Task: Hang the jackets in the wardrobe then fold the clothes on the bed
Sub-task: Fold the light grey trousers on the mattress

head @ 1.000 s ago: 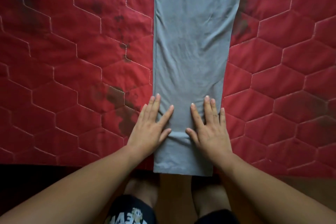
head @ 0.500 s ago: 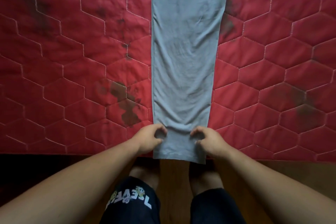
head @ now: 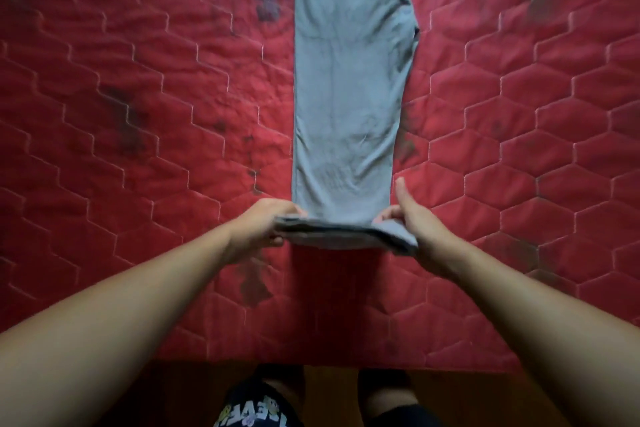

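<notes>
A long grey garment (head: 348, 107), folded into a narrow strip, lies lengthwise down the middle of the red quilted bed (head: 138, 114). Its near end is lifted off the bed and turned forward over the rest. My left hand (head: 265, 224) grips the left corner of that lifted end. My right hand (head: 414, 222) pinches the right corner, with one finger sticking straight up. The far end of the garment runs out of the top of the view.
The bed's near edge (head: 311, 362) runs across the bottom, with dark wooden floor below it. My knees in dark printed shorts (head: 256, 409) stand against that edge. Dark stains mark the quilt on both sides of the garment.
My hands went from pressing flat on the garment's near end to gripping its corners, then lifted that end and carried it forward. The bed under where it lay is now bare.
</notes>
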Available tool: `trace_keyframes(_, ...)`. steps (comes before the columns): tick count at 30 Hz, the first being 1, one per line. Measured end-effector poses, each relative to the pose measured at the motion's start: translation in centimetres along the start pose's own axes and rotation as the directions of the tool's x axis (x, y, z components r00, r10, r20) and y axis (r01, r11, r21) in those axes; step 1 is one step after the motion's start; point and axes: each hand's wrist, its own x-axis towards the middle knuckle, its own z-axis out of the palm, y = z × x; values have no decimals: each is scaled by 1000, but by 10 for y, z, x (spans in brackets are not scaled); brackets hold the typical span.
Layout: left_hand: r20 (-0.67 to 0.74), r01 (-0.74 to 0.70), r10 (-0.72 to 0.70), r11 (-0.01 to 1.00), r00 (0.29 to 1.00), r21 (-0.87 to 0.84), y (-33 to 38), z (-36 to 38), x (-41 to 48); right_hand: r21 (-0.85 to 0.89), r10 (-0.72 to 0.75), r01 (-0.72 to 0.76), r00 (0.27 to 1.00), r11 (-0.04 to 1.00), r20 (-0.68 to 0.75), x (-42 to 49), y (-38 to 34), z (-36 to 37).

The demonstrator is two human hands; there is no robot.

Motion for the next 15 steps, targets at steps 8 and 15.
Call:
trace_keyframes(8,-370,-89,-58,925,927,-368,103,-61,99,17,-213,227,937,974,-277,79,-128,-40)
trace_keyframes(15,-374,51,-55,999,926,-19,16,-5,123,-149,-159,133,972,980,-175,118,-34,-21)
